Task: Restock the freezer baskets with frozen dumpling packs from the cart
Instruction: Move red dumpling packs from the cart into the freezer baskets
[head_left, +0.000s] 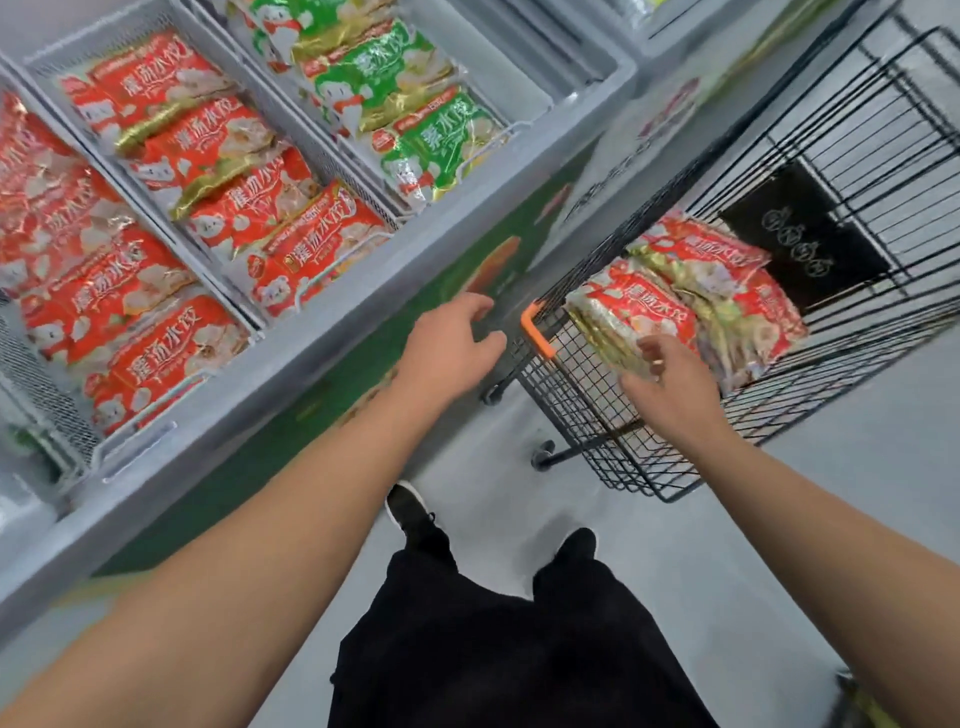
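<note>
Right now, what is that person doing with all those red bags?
A person is filling a shop freezer with frozen dumpling packs. Their right hand is reaching into the black wire cart and touching a red pack on the pile there. Their left hand is open and empty, between freezer and cart. The freezer baskets already hold many red and green packs.

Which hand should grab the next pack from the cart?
Right. The right hand is already at the red packs in the cart, fingers touching the nearest one. The left hand hangs open and empty between freezer and cart.
</note>
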